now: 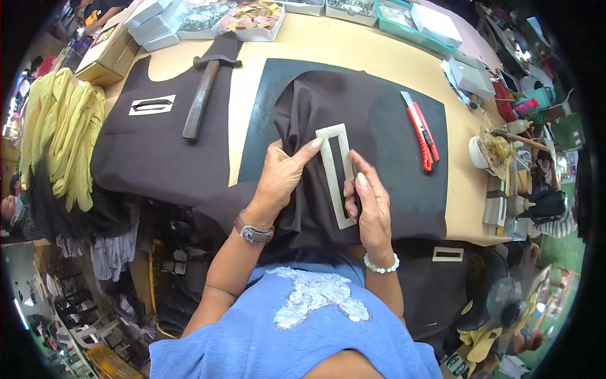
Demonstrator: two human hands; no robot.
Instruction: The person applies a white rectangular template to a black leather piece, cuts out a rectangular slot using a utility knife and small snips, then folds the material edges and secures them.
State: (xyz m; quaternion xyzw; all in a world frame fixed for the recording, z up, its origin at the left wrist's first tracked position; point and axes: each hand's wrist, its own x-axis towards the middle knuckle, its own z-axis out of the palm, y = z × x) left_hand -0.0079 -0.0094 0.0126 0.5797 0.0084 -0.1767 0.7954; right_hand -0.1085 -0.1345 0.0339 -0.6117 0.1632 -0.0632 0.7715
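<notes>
My left hand [282,172] pinches dark brown cloth [322,95], its thumb pressing the upper left corner of a pale rectangular frame [345,223] on that cloth. A long dark slot runs down the frame's middle. Along the frame's right side lies my right hand [371,205], index finger stretched toward the edge and the other fingers curled in. Whatever those curled fingers hold, if anything, is hidden. Under the cloth is a dark cutting mat [404,183]. A red utility knife [421,136], blade showing, rests on the mat's right part.
At left, a hammer [207,95] lies on another dark cloth piece [161,155] with a similar frame [152,105]. Yellow cloths [60,132] hang at the far left. Trays of small parts [252,19] line the back. A glue pot [483,151] stands at the right edge.
</notes>
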